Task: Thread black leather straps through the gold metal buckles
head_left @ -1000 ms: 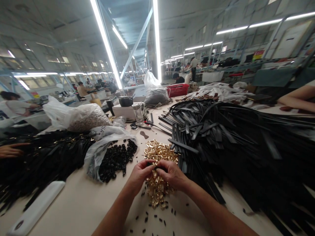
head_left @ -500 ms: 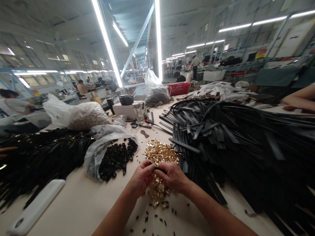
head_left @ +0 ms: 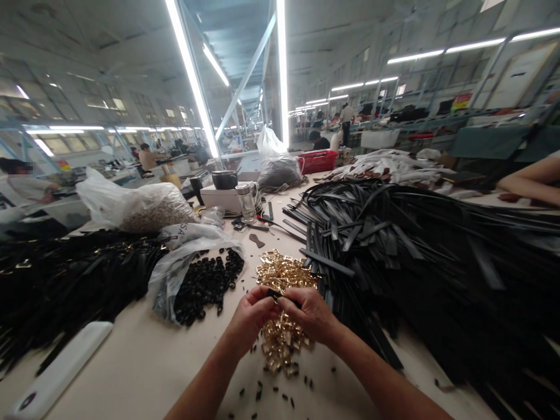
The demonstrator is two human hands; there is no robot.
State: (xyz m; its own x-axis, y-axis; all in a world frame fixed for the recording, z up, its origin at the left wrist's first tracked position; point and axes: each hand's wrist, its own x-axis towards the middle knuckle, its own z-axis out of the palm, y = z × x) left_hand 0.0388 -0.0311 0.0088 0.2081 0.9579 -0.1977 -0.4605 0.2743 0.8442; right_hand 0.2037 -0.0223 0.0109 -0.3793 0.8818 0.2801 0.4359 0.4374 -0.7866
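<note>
Both hands meet over a pile of gold metal buckles [head_left: 286, 273]. My left hand [head_left: 254, 315] is closed, pinching a short visible stretch of a black strap [head_left: 273, 293] between thumb and fingers. From the other side my right hand [head_left: 308, 312] grips the same strap, its thumb touching close to the left fingertips. Most of the strap is hidden by the fingers; whether a buckle is on it I cannot make out. Small black loops [head_left: 207, 286] spill from a clear plastic bag [head_left: 161, 291] left of my hands. Tiny black bits [head_left: 283, 396] lie scattered nearer me.
A large heap of black straps [head_left: 394, 233] fills the right side. More black straps [head_left: 79, 268] lie at left, beside a long white object [head_left: 65, 367]. Behind are a glass jar [head_left: 246, 201], a stuffed plastic bag [head_left: 149, 204] and a red basket [head_left: 317, 161]. Another person's arm [head_left: 534, 179] rests at far right.
My hands have shifted slightly, and more of the black strap's end shows at the left fingertips. The other person's hand at the far left edge has gone out of view.
</note>
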